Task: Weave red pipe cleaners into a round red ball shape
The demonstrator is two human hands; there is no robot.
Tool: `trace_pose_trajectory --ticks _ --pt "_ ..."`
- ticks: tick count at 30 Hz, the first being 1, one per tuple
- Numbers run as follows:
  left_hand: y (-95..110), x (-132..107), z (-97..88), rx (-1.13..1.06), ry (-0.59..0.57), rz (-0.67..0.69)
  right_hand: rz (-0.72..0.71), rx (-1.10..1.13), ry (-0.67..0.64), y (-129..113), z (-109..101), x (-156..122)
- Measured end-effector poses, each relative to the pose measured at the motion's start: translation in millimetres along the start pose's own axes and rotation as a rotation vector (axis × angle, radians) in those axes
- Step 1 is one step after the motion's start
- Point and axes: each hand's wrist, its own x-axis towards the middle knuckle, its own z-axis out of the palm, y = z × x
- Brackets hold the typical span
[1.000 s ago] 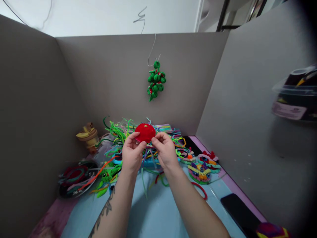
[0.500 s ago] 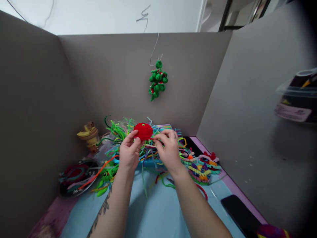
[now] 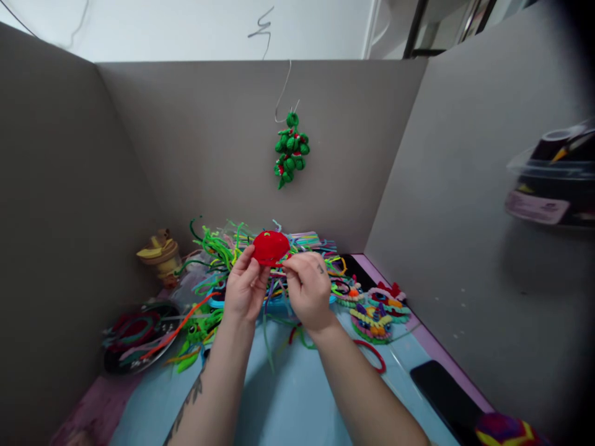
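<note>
Between my hands is a flat, round red disc (image 3: 271, 246) that looks made of pipe cleaner, with a small yellow-green spot near its top. My left hand (image 3: 245, 282) pinches its lower left edge between thumb and fingers. At the lower right edge, my right hand (image 3: 308, 286) has its fingers closed on a red pipe cleaner end (image 3: 277, 265) that runs along the disc's rim. The fingertips of the right hand are partly hidden. Behind the hands lies a heap of many-coloured pipe cleaners (image 3: 218, 244).
A dark round tray (image 3: 132, 365) with coiled pieces sits at left, beside a green figure (image 3: 198, 328). Colourful pipe cleaner pieces (image 3: 374, 322) and a black phone (image 3: 446, 396) lie at right. A green ornament (image 3: 292, 152) hangs on the grey back panel (image 3: 195, 136).
My right hand has turned and curled inward, closer under the disc's right edge. The disc is held in nearly the same place. The whole view has shifted slightly.
</note>
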Motion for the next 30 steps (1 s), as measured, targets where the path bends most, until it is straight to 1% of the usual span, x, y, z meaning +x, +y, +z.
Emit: trace_pose_trajectory --ticks 6,14,17,21,24,27,30 --pt "2 -4 3.8 -0.038 -0.039 0.006 0.056 0.157 0.027 -7 1 3" --pt "5 -9 6.7 0.029 -0.054 0.021 0.276 0.348 0.081 -12 4 5" --pt "4 -11 8.7 0.033 -0.054 0.025 0.326 0.341 0.138 -12 6 6" --pt "1 -13 13.8 0.007 -0.014 0.040 0.381 0.287 0.206 -11 8 7" --pt "0 -15 17.2 0.024 0.016 0.064 0.383 0.219 0.193 -11 6 6" --pt "0 -15 18.2 0.054 0.034 0.102 0.363 0.179 0.150 -12 5 6" --pt "0 -15 17.5 0.066 0.039 0.111 0.417 0.204 0.126 -11 6 6"
